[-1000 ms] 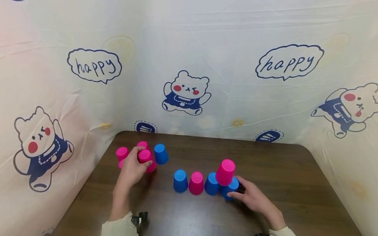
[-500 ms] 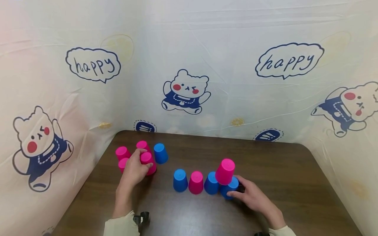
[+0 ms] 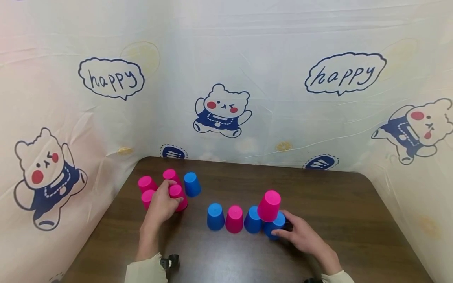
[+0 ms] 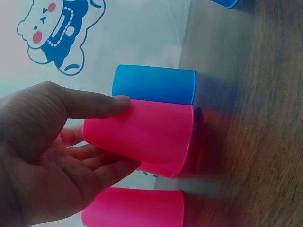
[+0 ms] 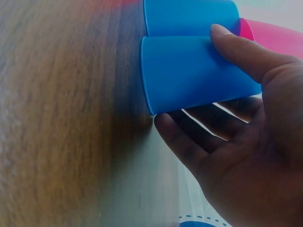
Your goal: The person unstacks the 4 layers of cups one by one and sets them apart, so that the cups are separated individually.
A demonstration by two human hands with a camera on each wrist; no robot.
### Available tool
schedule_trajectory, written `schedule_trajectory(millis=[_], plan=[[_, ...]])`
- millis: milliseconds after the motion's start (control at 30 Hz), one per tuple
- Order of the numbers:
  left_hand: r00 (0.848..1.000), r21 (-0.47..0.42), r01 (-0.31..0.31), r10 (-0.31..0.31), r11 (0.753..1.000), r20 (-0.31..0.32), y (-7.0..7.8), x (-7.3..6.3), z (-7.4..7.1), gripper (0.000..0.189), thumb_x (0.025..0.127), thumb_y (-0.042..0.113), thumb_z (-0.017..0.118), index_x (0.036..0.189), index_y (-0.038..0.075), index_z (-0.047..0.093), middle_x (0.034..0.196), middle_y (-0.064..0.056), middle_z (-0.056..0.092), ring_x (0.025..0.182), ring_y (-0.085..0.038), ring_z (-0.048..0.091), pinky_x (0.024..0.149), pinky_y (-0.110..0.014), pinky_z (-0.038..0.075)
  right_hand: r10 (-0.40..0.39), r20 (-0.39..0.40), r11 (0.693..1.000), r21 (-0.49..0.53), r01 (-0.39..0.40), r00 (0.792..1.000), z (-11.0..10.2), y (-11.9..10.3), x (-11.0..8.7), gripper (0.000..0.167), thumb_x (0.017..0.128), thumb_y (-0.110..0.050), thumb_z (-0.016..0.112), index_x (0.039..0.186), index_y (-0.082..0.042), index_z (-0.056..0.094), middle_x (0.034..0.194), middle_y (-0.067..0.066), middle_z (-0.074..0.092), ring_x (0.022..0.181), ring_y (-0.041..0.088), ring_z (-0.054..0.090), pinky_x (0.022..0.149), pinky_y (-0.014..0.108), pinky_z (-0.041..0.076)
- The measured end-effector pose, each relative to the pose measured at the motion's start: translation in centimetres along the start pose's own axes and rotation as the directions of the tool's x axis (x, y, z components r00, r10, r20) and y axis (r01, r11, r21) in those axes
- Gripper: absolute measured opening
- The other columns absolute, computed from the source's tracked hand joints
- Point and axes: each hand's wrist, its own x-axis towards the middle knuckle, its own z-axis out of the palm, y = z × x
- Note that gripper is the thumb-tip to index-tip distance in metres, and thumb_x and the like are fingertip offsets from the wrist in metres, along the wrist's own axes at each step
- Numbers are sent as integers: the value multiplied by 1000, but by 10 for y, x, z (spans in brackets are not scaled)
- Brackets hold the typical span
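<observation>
My left hand (image 3: 162, 204) holds an upside-down pink cup (image 4: 147, 135), thumb on one side and fingers on the other. More pink cups, including one at the far left (image 3: 146, 183), stand around that hand, and a blue cup (image 3: 192, 184) is to their right. At centre right is a row of upturned cups: a blue cup (image 3: 215, 217), a pink cup (image 3: 234, 219) and two more blue ones. Across the two right-hand blue cups sits a pink cup (image 3: 269, 206). My right hand (image 3: 302, 234) grips the end blue cup (image 5: 194, 73) between thumb and fingers.
All the cups stand on a dark wooden table (image 3: 226, 259). A pale printed curtain (image 3: 276, 39) encloses the table at the back and sides.
My left hand has shifted slightly toward me with its pink cup, so more of the pink cups beside it show. The right hand and its row have stayed put.
</observation>
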Motion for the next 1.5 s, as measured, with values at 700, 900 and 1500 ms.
schedule_trajectory(millis=[700, 900, 1500], plan=[[999, -13, 30, -30, 999, 22, -6, 4, 4, 67, 90, 1, 77, 147, 2, 40, 145, -28, 52, 133, -49, 51, 105, -67, 51, -2, 10, 1000, 9, 2, 1000, 0, 0, 0, 57, 96, -38, 77, 144, -14, 58, 133, 7, 68, 118, 28, 65, 103, 62, 54], [1000, -4, 24, -24, 1000, 15, -6, 4, 5, 68, 90, 1, 78, 147, 2, 40, 145, -28, 52, 134, -49, 51, 106, -67, 51, -1, 0, 1000, 4, 1, 1000, 1, -1, 0, 57, 96, -38, 77, 144, -13, 58, 134, 8, 68, 119, 29, 64, 104, 62, 53], [1000, -7, -2, 2, 1000, -19, 8, -3, -3, 81, 91, 5, 80, 157, 2, 34, 151, -26, 48, 138, -50, 48, 104, -66, 52, 6, 8, 1000, 6, -6, 1000, 0, 0, 0, 58, 96, -38, 77, 145, -13, 58, 134, 8, 68, 119, 29, 65, 103, 62, 54]])
